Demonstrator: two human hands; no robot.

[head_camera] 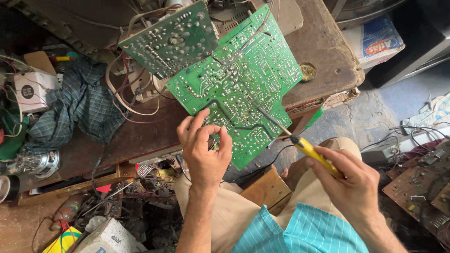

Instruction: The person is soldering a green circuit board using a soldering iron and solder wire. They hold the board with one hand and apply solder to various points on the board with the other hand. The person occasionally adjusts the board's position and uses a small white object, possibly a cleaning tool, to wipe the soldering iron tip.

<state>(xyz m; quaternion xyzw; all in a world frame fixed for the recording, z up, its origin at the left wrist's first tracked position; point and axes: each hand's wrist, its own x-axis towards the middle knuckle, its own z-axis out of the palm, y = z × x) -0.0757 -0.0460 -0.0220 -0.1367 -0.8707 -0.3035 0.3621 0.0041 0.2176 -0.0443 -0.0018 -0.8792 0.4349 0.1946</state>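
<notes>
A large green circuit board (243, 75) lies solder side up, tilted over the edge of a worn wooden bench (323, 47). My left hand (202, 150) is at the board's near edge, thumb and fingers pinching a thin solder wire (224, 125) against the board. My right hand (349, 185) grips a yellow-handled soldering iron (311, 151); its long metal tip (265, 115) reaches up-left onto the board's lower middle. A second, smaller green board (171, 40) overlaps the first at the upper left.
A blue checked cloth (79, 105) and a loudspeaker (40, 163) lie at left among tangled wires. A small round tin (307, 71) sits on the bench. Brown circuit boards (422, 187) rest at right. A wooden block (267, 189) stands by my knees.
</notes>
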